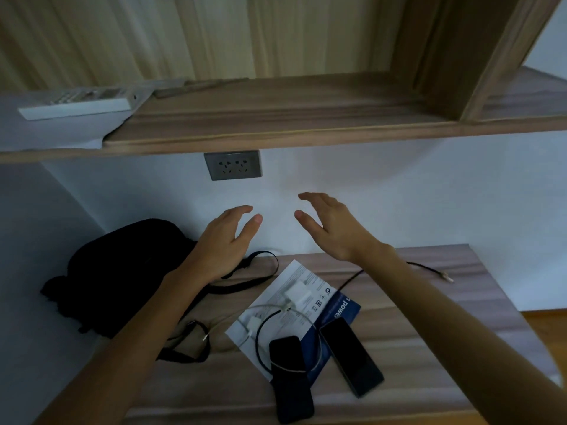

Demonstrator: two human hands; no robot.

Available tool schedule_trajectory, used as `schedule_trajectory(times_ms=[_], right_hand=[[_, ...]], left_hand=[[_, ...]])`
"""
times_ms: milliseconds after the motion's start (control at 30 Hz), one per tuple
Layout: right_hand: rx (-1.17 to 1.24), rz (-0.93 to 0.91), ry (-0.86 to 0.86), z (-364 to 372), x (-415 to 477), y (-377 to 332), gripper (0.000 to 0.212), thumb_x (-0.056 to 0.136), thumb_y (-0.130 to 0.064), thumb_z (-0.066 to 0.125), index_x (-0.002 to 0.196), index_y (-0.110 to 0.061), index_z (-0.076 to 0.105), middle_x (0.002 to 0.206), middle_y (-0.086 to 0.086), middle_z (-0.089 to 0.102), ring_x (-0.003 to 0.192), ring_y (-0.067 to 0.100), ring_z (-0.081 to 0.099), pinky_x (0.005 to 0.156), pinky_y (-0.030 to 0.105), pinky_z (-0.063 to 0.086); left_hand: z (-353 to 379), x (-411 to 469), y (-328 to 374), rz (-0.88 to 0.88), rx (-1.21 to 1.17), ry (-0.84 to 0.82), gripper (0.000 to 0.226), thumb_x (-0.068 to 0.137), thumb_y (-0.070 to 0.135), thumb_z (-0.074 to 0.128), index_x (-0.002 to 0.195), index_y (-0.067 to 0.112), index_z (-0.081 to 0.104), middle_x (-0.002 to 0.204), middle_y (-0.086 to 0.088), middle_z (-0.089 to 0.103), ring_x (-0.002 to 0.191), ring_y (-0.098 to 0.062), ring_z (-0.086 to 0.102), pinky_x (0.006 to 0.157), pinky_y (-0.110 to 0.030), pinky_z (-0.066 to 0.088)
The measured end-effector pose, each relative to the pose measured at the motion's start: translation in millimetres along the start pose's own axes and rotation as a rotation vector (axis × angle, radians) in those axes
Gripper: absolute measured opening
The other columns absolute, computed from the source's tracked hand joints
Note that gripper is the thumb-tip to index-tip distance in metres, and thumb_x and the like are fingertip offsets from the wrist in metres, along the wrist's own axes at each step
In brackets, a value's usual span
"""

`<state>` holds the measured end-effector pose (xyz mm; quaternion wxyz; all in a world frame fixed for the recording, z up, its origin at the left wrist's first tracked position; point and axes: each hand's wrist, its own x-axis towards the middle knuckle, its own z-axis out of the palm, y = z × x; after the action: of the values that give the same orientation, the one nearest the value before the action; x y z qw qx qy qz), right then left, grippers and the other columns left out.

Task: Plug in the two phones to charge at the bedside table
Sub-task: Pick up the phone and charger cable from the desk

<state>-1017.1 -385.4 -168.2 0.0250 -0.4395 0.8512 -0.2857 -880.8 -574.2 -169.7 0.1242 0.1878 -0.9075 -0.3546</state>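
Both the left hand and the right hand hover released, fingers spread and holding nothing, well above the wood-grain bedside table. Below the fingertips, the two flat black slab phones lie beside tangled thin cables and a small white plastic charger block; these probably handle light, rigid and slick, best pinched by their edges. The grey double wall socket sits above the fingers under a wooden shelf, in a dim white-walled room.
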Motion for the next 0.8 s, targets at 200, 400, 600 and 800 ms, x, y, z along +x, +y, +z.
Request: schedule_trajectory(times_ms=[200,400,600,800], right_hand=[[0.013,0.097,-0.046,33,-6,13,0.05,0.106,-0.037,0.04,0.147,-0.009,0.041,0.149,0.013,0.047,0.136,0.029,0.043,0.114,0.038,0.03],[0.034,0.176,-0.097,63,-20,27,0.05,0.106,-0.038,0.04,0.146,-0.009,0.042,0.148,0.013,0.048,0.136,0.03,0.044,0.114,0.041,0.031],[0.067,0.262,-0.171,101,-43,46,0.05,0.105,-0.038,0.04,0.145,-0.009,0.043,0.146,0.014,0.049,0.134,0.03,0.045,0.111,0.04,0.034],[0.084,0.336,-0.248,143,-79,55,0.05,0.105,-0.039,0.041,0.146,-0.01,0.044,0.147,0.012,0.049,0.136,0.027,0.043,0.11,0.037,0.031]], left_hand=[[18,-2,-30,-0.022,-0.005,-0.114,0.054,0.102,0.052,0.04,0.147,0.023,0.046,0.153,0.001,0.046,0.14,-0.021,0.042,0.117,-0.041,0.033],[43,-7,-60,-0.02,-0.001,-0.193,0.047,0.104,0.045,0.042,0.142,0.019,0.05,0.147,-0.002,0.052,0.131,-0.016,0.049,0.104,-0.028,0.035],[83,-30,-91,-0.066,-0.067,-0.331,0.05,0.101,0.046,0.045,0.138,0.014,0.053,0.137,0.0,0.058,0.123,-0.01,0.053,0.102,-0.028,0.042],[129,-68,-122,-0.143,-0.054,-0.472,0.049,0.102,0.047,0.045,0.14,0.018,0.052,0.14,0.002,0.056,0.127,-0.01,0.05,0.104,-0.026,0.039]])
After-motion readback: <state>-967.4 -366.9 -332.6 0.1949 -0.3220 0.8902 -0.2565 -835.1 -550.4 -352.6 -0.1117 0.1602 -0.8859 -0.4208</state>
